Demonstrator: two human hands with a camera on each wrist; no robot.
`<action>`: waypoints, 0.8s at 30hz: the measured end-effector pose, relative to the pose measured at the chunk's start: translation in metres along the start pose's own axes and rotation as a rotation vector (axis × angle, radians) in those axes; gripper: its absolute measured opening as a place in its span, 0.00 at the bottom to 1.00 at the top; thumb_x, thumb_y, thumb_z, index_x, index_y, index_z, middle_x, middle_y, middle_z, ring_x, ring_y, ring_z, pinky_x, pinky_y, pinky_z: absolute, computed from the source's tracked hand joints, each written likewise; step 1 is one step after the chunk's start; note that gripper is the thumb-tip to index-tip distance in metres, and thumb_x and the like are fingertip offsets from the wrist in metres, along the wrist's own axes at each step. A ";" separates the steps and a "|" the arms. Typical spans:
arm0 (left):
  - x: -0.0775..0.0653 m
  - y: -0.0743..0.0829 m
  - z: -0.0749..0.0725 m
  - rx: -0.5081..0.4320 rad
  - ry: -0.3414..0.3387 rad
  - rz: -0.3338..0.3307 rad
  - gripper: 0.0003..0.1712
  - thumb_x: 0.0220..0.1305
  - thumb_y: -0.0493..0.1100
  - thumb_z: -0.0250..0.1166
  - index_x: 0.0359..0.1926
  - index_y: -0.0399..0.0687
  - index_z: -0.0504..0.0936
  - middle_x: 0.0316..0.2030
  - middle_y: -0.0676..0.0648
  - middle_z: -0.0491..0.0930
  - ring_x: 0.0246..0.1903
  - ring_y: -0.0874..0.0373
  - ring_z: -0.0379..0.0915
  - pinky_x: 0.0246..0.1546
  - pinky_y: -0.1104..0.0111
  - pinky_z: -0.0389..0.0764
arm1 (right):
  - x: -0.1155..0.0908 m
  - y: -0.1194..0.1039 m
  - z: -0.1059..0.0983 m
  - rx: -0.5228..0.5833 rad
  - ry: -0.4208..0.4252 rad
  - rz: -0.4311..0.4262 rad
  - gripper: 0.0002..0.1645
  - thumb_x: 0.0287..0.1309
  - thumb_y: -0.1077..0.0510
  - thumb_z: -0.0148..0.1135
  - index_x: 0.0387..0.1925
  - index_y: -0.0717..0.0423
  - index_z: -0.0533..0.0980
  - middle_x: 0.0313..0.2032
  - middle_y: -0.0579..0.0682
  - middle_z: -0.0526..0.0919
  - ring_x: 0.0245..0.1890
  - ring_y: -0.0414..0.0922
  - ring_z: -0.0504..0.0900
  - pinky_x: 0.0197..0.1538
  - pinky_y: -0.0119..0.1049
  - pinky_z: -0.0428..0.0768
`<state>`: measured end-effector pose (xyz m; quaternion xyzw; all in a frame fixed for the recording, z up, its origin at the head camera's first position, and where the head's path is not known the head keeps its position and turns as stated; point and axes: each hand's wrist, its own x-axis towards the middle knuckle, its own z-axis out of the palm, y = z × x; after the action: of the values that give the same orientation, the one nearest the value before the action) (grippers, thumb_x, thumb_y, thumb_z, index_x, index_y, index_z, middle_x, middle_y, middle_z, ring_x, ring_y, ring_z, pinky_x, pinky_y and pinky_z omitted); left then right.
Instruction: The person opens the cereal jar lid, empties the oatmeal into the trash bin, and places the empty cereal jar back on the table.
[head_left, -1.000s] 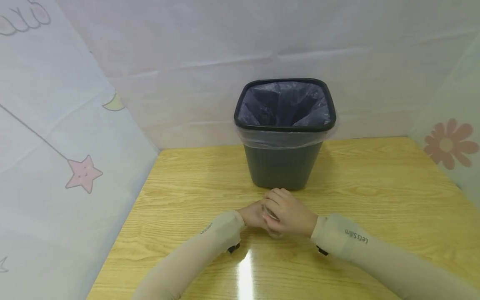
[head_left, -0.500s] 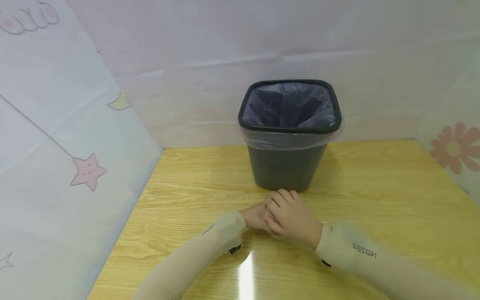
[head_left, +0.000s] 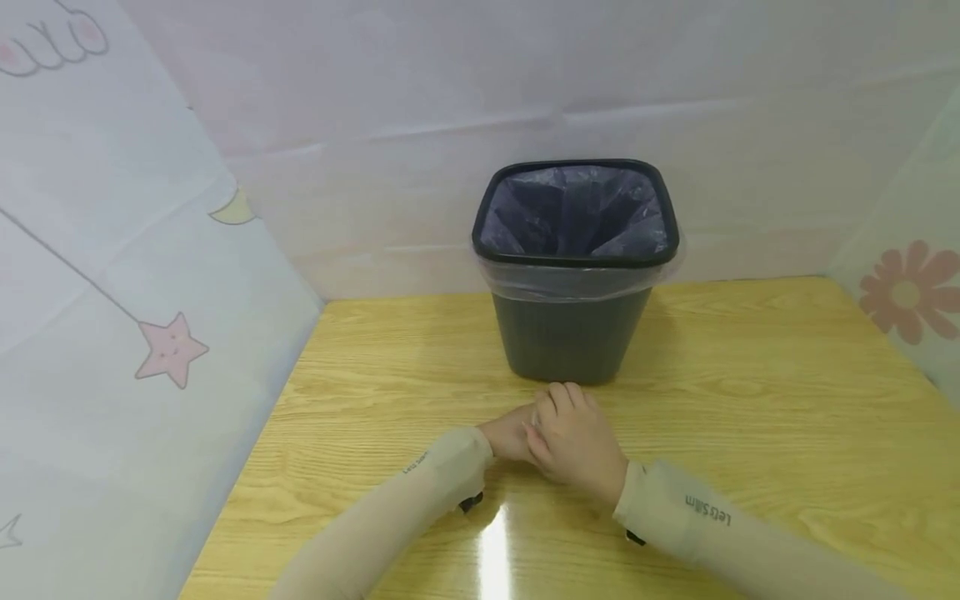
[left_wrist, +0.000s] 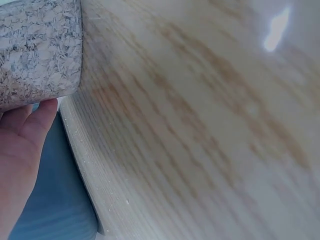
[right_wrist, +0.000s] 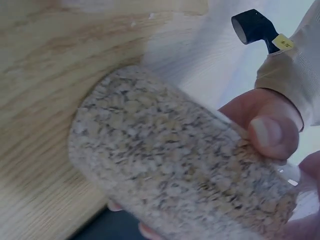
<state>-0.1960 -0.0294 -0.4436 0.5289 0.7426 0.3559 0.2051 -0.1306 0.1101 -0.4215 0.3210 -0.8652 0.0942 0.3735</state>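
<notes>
A clear jar packed with pale oat flakes (right_wrist: 165, 150) lies tilted between my hands, low over the wooden table. Around its side my left hand (head_left: 510, 433) grips it; the thumb (right_wrist: 267, 132) presses one side, and fingertips show below. My right hand (head_left: 576, 437) holds the jar's top end, fingers curled over it, and hides that end in the head view. A clear rim (right_wrist: 289, 174) shows between the hands in the right wrist view. In the left wrist view, the jar's oat-filled base (left_wrist: 42, 55) rests over fingers (left_wrist: 40, 120).
A dark bin (head_left: 570, 333) lined with a translucent bag stands just beyond both hands. The yellow wood-grain table (head_left: 390, 358) spreads around them. Pale printed cloth (head_left: 420, 75) hangs behind and at the sides.
My right hand has turned over the jar's top, its wrist swinging toward the near side and its fingers pointing more away. The left hand stays nearly where it was.
</notes>
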 end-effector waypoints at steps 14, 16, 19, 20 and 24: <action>0.004 -0.008 0.001 -0.005 -0.010 0.073 0.38 0.52 0.35 0.72 0.63 0.32 0.66 0.57 0.41 0.73 0.53 0.63 0.68 0.57 0.77 0.68 | 0.002 0.020 0.003 0.204 0.037 -0.176 0.29 0.72 0.49 0.35 0.33 0.67 0.76 0.33 0.58 0.78 0.34 0.53 0.76 0.34 0.44 0.77; 0.004 -0.008 0.001 -0.043 -0.015 0.069 0.39 0.51 0.34 0.73 0.62 0.32 0.66 0.56 0.41 0.73 0.52 0.64 0.69 0.56 0.76 0.70 | 0.003 0.023 0.002 0.244 0.028 -0.210 0.28 0.73 0.50 0.36 0.33 0.66 0.77 0.34 0.56 0.78 0.35 0.52 0.77 0.35 0.43 0.77; 0.002 -0.004 0.001 -0.148 -0.017 0.028 0.41 0.51 0.32 0.73 0.64 0.32 0.64 0.57 0.39 0.72 0.52 0.67 0.68 0.56 0.75 0.71 | 0.004 0.028 0.001 0.290 0.009 -0.257 0.26 0.72 0.50 0.38 0.34 0.64 0.77 0.35 0.54 0.79 0.36 0.50 0.77 0.35 0.42 0.77; 0.002 -0.001 0.001 -0.187 -0.018 0.006 0.40 0.50 0.31 0.73 0.63 0.32 0.65 0.56 0.39 0.72 0.50 0.68 0.68 0.55 0.75 0.72 | 0.004 0.030 0.001 0.304 0.003 -0.272 0.25 0.72 0.50 0.39 0.35 0.63 0.77 0.35 0.53 0.79 0.36 0.50 0.77 0.35 0.41 0.77; -0.002 0.017 -0.005 -0.353 -0.014 -0.112 0.38 0.50 0.29 0.72 0.62 0.32 0.66 0.55 0.41 0.72 0.46 0.71 0.69 0.52 0.72 0.75 | 0.006 0.037 0.003 0.360 -0.015 -0.347 0.23 0.71 0.51 0.40 0.37 0.62 0.77 0.37 0.53 0.78 0.37 0.49 0.76 0.36 0.40 0.76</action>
<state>-0.1876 -0.0297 -0.4282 0.4450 0.6954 0.4651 0.3196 -0.1591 0.1347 -0.4162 0.5267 -0.7693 0.1788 0.3143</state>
